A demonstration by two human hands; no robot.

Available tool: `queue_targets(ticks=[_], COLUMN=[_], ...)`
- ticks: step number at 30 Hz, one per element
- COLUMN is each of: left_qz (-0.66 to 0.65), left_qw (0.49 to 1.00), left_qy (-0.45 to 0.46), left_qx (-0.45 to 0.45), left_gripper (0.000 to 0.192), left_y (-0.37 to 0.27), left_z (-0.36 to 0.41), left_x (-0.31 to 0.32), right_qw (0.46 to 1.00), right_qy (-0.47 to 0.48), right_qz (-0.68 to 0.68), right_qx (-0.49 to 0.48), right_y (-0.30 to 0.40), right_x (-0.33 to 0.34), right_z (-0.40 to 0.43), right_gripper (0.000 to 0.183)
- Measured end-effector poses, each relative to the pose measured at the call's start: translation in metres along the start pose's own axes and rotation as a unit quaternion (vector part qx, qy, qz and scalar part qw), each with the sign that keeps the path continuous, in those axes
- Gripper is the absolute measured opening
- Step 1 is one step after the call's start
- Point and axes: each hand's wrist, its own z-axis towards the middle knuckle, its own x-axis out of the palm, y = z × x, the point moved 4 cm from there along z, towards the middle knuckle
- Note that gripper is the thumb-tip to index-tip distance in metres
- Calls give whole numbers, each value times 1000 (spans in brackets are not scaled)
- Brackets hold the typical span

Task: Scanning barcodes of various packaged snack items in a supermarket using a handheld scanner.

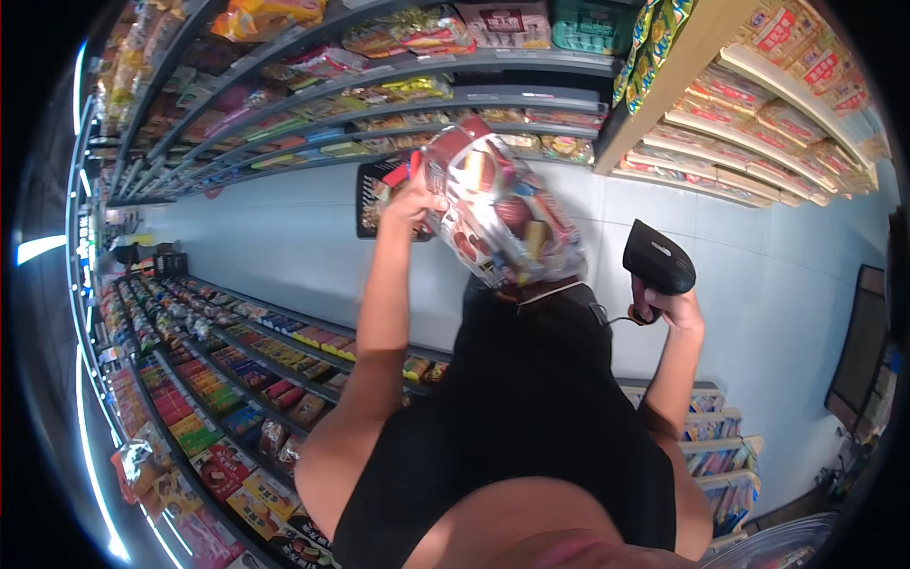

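Observation:
My left hand (pixel 412 204) grips the edge of a large clear plastic bag (pixel 498 206) of wrapped snacks with dark red printed parts, held tilted in front of my body. My right hand (pixel 665 306), off to the right, is closed around the handle of a black handheld barcode scanner (pixel 660 257), and a thin cable runs from it towards my waist. Beyond my left hand, a black crate (pixel 368 203) with packaged goods in it stands low by the shelves, partly hidden by the hand and bag.
Shelves of packaged snacks (pixel 320 107) run along the far side, and more shelves (pixel 234 384) stand on the near left. A wooden-sided rack (pixel 732 121) is at the upper right, a small rack (pixel 718 434) at the lower right. Far down the aisle is a person beside a dark crate (pixel 170 264).

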Motion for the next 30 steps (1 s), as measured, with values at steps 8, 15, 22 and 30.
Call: queue_targets(ticks=[8, 15, 22, 30], left_qz=[-213, -348, -427, -467], left_qw=[974, 931, 870, 869], left_qy=[-83, 106, 237, 165], left_qx=[-12, -36, -73, -25], left_gripper=[86, 91, 96, 100], left_y=[34, 94, 107, 91], left_z=[-27, -24, 0, 1], left_x=[123, 224, 261, 174], right_qw=[995, 993, 996, 997], right_qy=[38, 42, -6, 8], right_qz=[-80, -60, -77, -75], right_qx=[43, -88, -47, 23], right_y=[7, 24, 20, 2], right_x=[9, 5, -22, -23], right_z=[-14, -17, -35, -15], right_gripper=[28, 29, 28, 24])
